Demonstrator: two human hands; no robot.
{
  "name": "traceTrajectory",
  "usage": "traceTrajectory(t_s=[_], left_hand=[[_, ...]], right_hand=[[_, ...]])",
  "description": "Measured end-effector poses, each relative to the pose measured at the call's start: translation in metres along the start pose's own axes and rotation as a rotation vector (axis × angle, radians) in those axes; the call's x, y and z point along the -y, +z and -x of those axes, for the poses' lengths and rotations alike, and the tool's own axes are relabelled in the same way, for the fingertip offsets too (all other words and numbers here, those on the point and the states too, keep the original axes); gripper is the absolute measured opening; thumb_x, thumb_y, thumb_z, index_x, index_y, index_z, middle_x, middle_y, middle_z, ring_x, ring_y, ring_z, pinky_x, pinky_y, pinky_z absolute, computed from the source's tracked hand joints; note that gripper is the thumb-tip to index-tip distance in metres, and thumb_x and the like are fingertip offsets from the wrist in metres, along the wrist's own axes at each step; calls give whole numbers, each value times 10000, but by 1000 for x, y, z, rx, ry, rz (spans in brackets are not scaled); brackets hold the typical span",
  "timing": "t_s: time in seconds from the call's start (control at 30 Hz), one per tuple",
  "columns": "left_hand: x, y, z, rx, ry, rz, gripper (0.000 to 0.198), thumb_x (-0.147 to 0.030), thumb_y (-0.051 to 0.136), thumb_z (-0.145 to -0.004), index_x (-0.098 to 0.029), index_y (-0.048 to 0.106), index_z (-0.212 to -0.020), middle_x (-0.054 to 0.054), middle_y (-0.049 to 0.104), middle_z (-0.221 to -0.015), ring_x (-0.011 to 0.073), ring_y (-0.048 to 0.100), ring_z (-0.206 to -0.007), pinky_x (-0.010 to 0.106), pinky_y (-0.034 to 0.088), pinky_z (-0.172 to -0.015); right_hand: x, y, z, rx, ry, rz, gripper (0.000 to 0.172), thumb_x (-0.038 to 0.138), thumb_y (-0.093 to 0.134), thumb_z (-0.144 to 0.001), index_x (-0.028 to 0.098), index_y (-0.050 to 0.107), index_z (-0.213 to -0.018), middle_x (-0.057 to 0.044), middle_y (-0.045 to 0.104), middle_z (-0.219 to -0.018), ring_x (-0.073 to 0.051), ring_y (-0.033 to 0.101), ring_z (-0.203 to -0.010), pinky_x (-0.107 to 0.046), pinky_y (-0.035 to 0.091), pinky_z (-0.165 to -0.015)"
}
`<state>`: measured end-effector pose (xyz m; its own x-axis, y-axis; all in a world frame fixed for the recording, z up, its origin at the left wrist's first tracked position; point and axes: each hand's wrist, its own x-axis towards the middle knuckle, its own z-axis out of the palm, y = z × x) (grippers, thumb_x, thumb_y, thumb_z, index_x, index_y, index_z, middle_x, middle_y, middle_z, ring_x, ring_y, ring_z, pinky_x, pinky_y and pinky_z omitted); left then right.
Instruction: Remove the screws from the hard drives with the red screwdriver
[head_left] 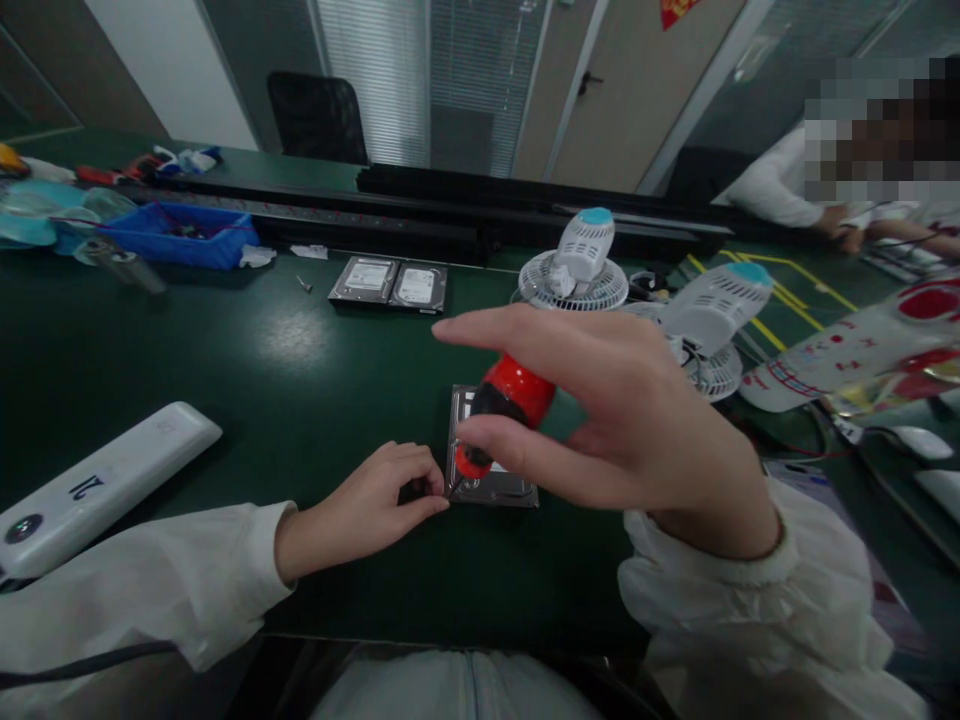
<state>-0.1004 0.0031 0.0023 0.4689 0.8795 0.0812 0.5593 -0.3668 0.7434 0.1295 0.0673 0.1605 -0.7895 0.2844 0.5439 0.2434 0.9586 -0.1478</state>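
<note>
In my right hand (600, 410) is a red and black screwdriver (517, 395), its handle against the palm, the index finger stretched out above it and the thumb below. Its thin shaft slants down to the left, toward the near left corner of a hard drive (499, 490) lying on the table. My left hand (390, 495) is beside that corner with thumb and fingertips pinched together at the screwdriver's tip. Whatever lies between those fingertips is too small to make out. My right hand and the handle hide much of the drive.
Two more hard drives (390, 284) lie ahead on the green table (247, 370). White fans (574, 270) stand to the right, near a patterned white bottle (847, 350). A long white device (112, 480) and a blue bin (180, 240) are on the left. Another person (780, 185) sits far right.
</note>
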Motion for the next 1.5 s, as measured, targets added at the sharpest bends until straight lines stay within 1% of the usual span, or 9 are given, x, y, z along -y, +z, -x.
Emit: traceTrajectory(t_s=[0.07,0.23,0.43,0.67,0.83,0.93,1.1,1.23,1.5], left_hand=[[0,0,-1,-6,-2,11,104,-260,672,-966,-213,685,-874,11,708,-890,204,647,-820,348,478,-789],[5,2,1,-8,1,9,125,-297,665,-971,-226,698,-873,7,712,-898,215,644,-850,356,476,-804],[11,4,3,-19,-16,-5,155,-326,656,-976,-222,668,-862,-1,705,-871,214,650,-831,357,493,-805],[7,1,1,-34,8,-26,187,-337,632,-971,-219,664,-828,3,715,-852,211,657,-817,349,499,-796],[11,3,3,-52,6,-35,150,-328,661,-959,-224,679,-852,-1,730,-875,219,671,-850,346,509,-808],[11,3,3,-50,21,-43,162,-332,641,-970,-223,681,-856,2,725,-874,220,664,-850,350,504,-810],[9,2,3,-39,31,-34,175,-328,630,-981,-223,670,-846,-9,695,-839,204,640,-795,345,491,-791],[11,3,4,-37,11,-24,157,-322,639,-985,-225,673,-867,-2,713,-881,214,661,-847,347,496,-807],[10,4,3,-29,27,-24,153,-307,635,-988,-223,669,-865,-8,703,-859,205,654,-816,348,490,-800]], right_hand=[[0,1,0,15,51,86,455,528,497,-1055,106,644,-1148,13,652,-762,-109,584,-659,-261,433,-631],[-1,0,-2,110,-24,-88,447,330,251,-1095,72,463,-1392,-116,654,-1291,-171,638,-1196,-348,523,-1030],[5,4,-4,68,31,10,361,454,456,-1089,123,535,-1210,48,606,-802,-90,575,-733,-251,483,-751],[8,0,-6,114,27,-213,245,175,314,-1035,104,474,-1206,-81,610,-1257,-119,607,-1099,-325,512,-1010],[5,4,-6,119,129,-63,316,466,526,-1060,155,506,-1110,36,602,-877,-75,543,-750,-249,498,-808],[-3,7,-5,54,31,-85,502,590,426,-1061,116,563,-1156,-36,659,-1009,-130,596,-922,-300,501,-901],[-5,5,-5,118,-69,-317,386,226,353,-1016,-7,511,-1280,-135,616,-1239,-125,575,-1102,-283,482,-1030],[2,2,-4,113,61,-74,306,448,438,-1071,161,520,-1006,49,518,-781,-79,477,-682,-252,441,-740],[2,-4,-3,201,-15,-134,350,294,185,-1110,84,438,-1232,-44,602,-1101,-82,579,-912,-254,498,-884]])
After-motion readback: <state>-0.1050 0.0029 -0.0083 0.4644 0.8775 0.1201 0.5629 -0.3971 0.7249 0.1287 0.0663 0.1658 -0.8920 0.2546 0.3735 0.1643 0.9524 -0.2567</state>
